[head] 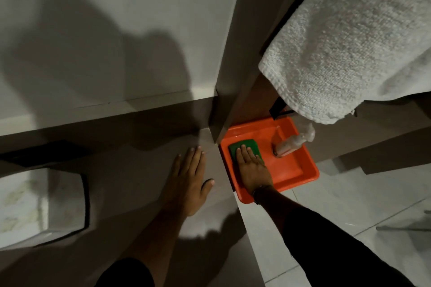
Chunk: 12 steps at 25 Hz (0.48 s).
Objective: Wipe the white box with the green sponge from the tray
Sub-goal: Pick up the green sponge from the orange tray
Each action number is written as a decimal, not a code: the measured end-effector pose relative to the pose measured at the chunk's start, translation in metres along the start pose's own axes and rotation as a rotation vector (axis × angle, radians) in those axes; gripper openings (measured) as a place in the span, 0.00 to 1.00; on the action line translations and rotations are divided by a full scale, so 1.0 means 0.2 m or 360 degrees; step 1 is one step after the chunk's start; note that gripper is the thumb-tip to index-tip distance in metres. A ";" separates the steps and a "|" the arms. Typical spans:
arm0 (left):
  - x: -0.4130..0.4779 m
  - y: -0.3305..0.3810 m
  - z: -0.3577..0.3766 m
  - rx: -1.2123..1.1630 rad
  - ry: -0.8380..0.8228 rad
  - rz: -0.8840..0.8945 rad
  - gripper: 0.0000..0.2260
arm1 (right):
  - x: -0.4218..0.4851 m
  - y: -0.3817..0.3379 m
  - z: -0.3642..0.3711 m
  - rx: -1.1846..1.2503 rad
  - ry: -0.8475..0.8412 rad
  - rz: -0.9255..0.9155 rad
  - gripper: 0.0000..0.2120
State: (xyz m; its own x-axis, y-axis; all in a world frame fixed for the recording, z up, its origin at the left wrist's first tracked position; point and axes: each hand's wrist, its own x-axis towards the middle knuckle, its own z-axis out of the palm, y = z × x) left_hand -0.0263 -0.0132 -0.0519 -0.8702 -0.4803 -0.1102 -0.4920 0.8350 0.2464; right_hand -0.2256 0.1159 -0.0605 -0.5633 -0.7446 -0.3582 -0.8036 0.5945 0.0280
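A green sponge (242, 145) lies in the far left part of an orange tray (296, 173) on the floor. My right hand (253, 166) rests flat on top of the sponge, fingers stretched over it; no grip on it is visible. My left hand (190, 178) lies flat and open on a brown surface to the left of the tray, holding nothing. The white box (42, 205) with a dark rim sits at the lower left, apart from both hands.
A clear spray bottle (293, 143) lies tilted in the tray's far right part. A white towel (354, 39) hangs above the tray at the upper right. A white wall and a brown vertical post (235, 81) stand behind. Light floor tiles spread to the right.
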 end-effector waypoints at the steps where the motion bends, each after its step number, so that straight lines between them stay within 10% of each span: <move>1: -0.01 0.00 -0.01 -0.0002 -0.0001 -0.0005 0.37 | 0.00 0.01 -0.04 0.0056 -0.0005 0.0015 0.27; 12: -0.48 -0.20 -0.56 0.0030 0.0237 -0.0091 0.38 | -0.48 -0.22 -0.44 0.1947 0.0880 0.0545 0.20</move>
State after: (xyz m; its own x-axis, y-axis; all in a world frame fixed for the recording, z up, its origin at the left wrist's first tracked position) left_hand 0.0806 -0.0299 0.0571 -0.8280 -0.5604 0.0211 -0.5421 0.8095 0.2255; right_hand -0.1533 0.1341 0.0555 -0.9295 -0.3603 -0.0791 -0.0954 0.4419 -0.8920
